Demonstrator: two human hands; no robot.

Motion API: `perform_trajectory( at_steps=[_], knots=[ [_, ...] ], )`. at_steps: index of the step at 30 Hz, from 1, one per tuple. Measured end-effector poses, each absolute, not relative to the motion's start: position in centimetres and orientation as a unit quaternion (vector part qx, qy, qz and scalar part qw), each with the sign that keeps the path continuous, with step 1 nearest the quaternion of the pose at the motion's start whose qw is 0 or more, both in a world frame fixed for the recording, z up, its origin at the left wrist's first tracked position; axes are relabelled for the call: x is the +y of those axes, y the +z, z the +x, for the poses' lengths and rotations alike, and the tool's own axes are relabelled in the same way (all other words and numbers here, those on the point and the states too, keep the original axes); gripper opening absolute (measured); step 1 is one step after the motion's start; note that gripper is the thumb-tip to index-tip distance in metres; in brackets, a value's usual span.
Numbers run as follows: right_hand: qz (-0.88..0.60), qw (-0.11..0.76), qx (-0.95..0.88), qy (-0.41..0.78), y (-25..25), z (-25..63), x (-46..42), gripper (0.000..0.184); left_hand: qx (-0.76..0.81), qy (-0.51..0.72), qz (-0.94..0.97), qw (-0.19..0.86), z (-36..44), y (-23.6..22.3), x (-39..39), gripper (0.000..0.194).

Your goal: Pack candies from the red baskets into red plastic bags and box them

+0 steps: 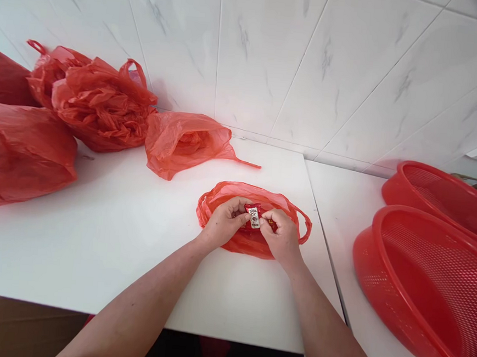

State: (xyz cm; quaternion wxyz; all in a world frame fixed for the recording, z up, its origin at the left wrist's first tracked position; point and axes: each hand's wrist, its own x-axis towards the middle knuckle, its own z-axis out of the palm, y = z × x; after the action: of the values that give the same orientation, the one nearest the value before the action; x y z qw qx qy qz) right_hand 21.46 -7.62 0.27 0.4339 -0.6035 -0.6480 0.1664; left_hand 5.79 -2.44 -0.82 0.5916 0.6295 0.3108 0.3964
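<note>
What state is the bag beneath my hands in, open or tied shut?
Open. The bag spreads wide-mouthed beneath the left hand and right hand, its handle loop untied.

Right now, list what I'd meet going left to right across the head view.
Smooth bulging red bag at the left edge, crumpled red plastic bundle, slack red bag near the wall, left hand, small white-labelled packet, right hand, nearer red basket.
</note>
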Motion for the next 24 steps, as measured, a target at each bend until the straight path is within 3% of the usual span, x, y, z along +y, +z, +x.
perform_trajectory(
  at_steps=[8,12,17,24],
  knots=[
    [-0.576,0.408,-0.701,0.102,0.38,21.57,-7.48,0.019,0.339,0.377,0.659,0.555,5.41,-0.24,-2.65,0.028],
    [-0.554,0.399,-0.726,0.08,0.31,21.55,-7.41,0.018,0.33,0.375,0.666,0.554,5.48,-0.35,-2.57,0.019],
    [-0.584,0.413,-0.693,0.087,0.19,21.44,-7.47,0.016,0.326,0.367,0.646,0.585,5.44,-0.58,-2.47,0.013],
    [-0.567,0.432,-0.689,0.131,0.35,21.29,-7.54,0.007,0.323,0.399,0.656,0.553,5.24,-0.36,-2.26,0.01]
  ],
)
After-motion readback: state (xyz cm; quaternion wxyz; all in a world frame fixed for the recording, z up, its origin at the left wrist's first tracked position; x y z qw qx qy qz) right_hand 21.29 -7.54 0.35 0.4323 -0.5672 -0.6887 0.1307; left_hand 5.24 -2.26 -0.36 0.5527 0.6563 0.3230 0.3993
